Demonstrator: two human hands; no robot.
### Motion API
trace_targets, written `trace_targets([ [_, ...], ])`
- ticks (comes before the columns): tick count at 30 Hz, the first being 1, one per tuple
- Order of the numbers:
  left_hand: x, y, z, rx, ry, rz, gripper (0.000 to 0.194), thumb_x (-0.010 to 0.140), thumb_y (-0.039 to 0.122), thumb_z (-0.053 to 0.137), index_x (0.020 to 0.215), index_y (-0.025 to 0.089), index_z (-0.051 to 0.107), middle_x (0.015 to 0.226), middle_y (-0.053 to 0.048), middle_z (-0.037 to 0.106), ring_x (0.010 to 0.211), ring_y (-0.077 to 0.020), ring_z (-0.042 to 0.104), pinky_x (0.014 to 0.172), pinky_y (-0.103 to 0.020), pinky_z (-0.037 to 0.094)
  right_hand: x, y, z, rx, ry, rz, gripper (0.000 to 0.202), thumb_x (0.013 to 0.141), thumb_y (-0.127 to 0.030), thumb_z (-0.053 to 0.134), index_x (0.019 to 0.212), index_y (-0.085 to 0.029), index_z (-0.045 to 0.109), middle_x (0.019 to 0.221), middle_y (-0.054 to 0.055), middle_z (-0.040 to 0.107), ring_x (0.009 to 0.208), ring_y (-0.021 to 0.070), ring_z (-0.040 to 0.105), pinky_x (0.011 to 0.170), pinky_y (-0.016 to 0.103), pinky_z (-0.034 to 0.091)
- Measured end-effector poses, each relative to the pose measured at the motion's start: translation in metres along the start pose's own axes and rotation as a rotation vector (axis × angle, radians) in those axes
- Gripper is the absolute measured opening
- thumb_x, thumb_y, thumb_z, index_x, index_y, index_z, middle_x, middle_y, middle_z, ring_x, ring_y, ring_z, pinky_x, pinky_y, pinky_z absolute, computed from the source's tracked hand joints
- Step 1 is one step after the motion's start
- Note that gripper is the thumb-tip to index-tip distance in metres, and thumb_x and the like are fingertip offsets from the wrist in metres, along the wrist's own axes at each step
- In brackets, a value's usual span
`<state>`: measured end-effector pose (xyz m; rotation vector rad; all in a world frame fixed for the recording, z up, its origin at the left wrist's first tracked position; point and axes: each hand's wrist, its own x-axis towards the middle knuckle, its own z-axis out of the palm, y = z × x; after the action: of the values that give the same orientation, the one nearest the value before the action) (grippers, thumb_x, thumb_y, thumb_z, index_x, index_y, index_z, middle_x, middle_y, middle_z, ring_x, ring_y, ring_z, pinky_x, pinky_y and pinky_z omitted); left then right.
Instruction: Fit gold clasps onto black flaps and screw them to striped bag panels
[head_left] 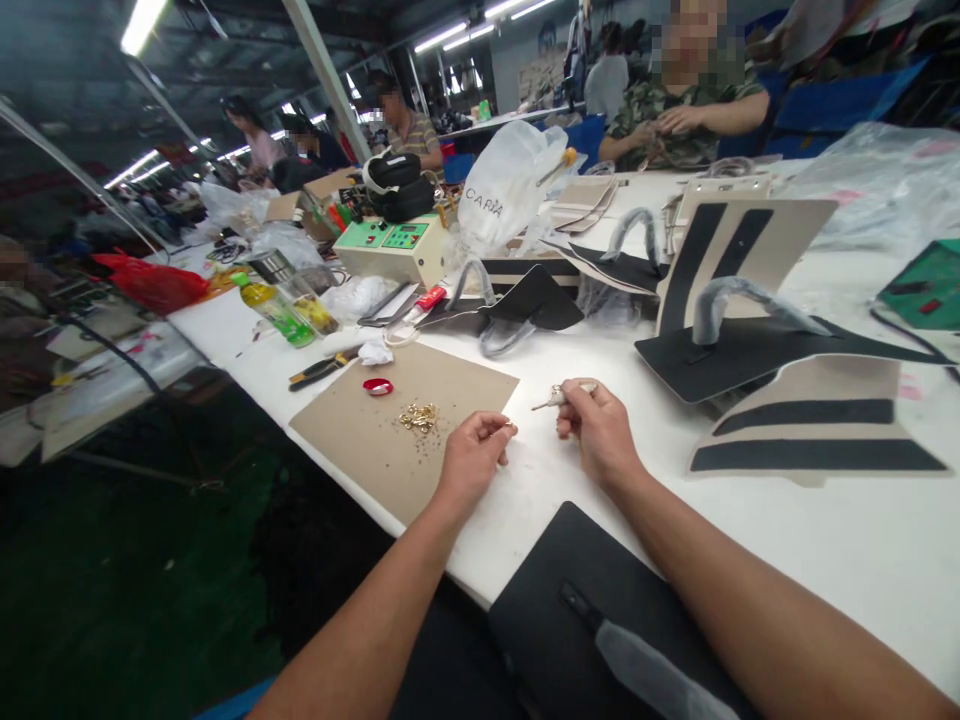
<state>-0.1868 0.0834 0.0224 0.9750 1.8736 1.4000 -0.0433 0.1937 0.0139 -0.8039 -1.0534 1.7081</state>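
Observation:
My left hand [475, 455] is closed in a pinch on a small gold metal fitting [511, 426], whose exact shape is too small to make out. In my right hand [598, 428] is a small pale tool like a screwdriver [553, 399], its thin tip pointing left toward the other hand. The hands are apart above the white table. Left of them, a pile of gold metal fittings [420, 419] and dark specks lie on a brown board [465, 376]. Below my hands rests a black bag panel [559, 570] with a plastic-wrapped handle [652, 672].
Black and beige bag panels [806, 430] with wrapped handles stand on the right. Pliers [322, 369], a red lid-like piece [378, 386] and bottles [279, 312] sit to the left. Behind is a control box [397, 250]. A person in camouflage [686, 120] works across the table.

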Motion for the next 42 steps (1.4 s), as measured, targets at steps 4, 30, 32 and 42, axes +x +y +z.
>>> trace_targets([
  [4,-0.017,0.001,-0.013,-0.304,-0.027,-0.146,0.035,0.072,0.039,0.085,0.092,0.015,0.069,0.074,0.000,0.069,0.054,-0.0095,0.058,0.041,-0.018,0.040,-0.014,0.010,0.008,-0.071,-0.089,0.012,0.031,0.090,-0.049,0.076,0.088,-0.021,0.063,0.065,-0.004,0.060,0.051,0.0112,0.054,0.050,0.024,0.045],
  [30,-0.029,-0.021,0.004,-0.233,0.036,-0.033,0.054,0.081,0.027,0.078,0.131,0.019,0.059,0.097,-0.001,0.074,0.057,-0.0087,0.065,0.053,-0.022,0.059,-0.027,-0.005,0.011,-0.490,-0.190,-0.135,0.025,0.095,-0.045,0.066,0.089,-0.021,0.064,0.060,-0.005,0.060,0.051,0.0131,0.056,0.057,0.027,0.045],
  [32,-0.029,-0.021,0.004,-0.228,0.036,-0.029,0.054,0.081,0.027,0.078,0.132,0.019,0.059,0.097,-0.001,0.074,0.057,-0.0087,0.066,0.053,-0.022,0.059,-0.028,-0.005,0.011,-0.498,-0.187,-0.131,0.025,0.094,-0.045,0.066,0.089,-0.021,0.064,0.061,-0.005,0.060,0.051,0.0129,0.056,0.057,0.027,0.045],
  [42,-0.030,-0.024,0.004,-0.191,0.040,-0.010,0.056,0.084,0.027,0.077,0.137,0.021,0.060,0.099,-0.003,0.076,0.059,-0.0093,0.066,0.055,-0.022,0.058,-0.028,-0.008,0.010,-0.593,-0.191,-0.199,0.022,0.095,-0.043,0.065,0.089,-0.023,0.064,0.060,-0.004,0.061,0.051,0.0147,0.056,0.058,0.028,0.045],
])
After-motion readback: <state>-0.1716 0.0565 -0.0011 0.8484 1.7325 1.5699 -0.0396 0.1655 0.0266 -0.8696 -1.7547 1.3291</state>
